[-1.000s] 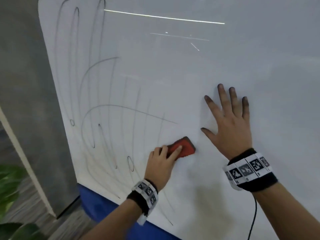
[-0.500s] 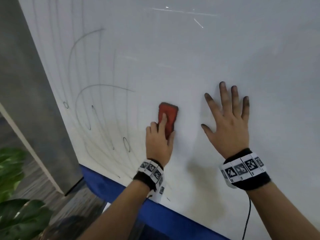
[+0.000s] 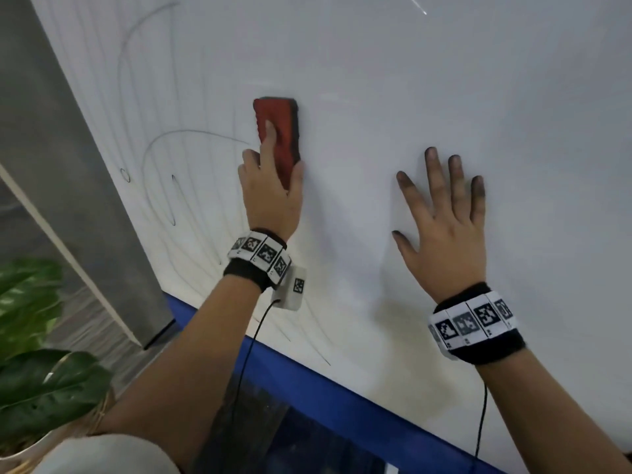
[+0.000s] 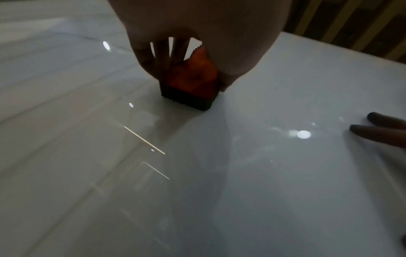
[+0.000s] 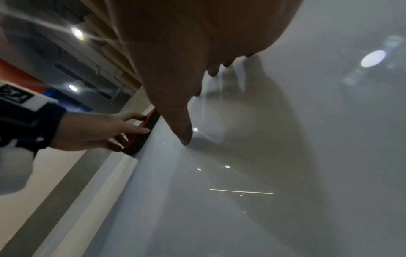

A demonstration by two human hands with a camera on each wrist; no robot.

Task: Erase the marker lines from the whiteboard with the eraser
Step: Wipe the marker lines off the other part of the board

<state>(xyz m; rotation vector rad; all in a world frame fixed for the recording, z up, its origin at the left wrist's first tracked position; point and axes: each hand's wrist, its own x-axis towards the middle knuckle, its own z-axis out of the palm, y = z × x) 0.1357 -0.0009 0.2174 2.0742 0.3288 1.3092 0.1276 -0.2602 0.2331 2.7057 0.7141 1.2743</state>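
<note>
A red eraser (image 3: 277, 131) with a dark felt base stands upright against the white whiteboard (image 3: 444, 97). My left hand (image 3: 273, 179) grips its lower half, index finger laid along its back, thumb on its right side. From the left wrist the eraser (image 4: 193, 81) is pressed flat on the board between my fingers. Grey marker lines (image 3: 191, 135) curve over the board's left part, left of the eraser. My right hand (image 3: 444, 217) lies flat on the board with fingers spread and tips smudged dark. In the right wrist view the eraser (image 5: 142, 137) shows edge-on under the left hand.
A blue strip (image 3: 342, 401) runs along the board's bottom edge. A grey pillar (image 3: 68, 165) stands left of the board. Green plant leaves (image 3: 37, 371) fill the lower left corner. Cables hang from both wrist bands.
My left hand has swept the eraser upward and turned it from slanted to upright. The lines around its path have faded. The right hand has stayed in place.
</note>
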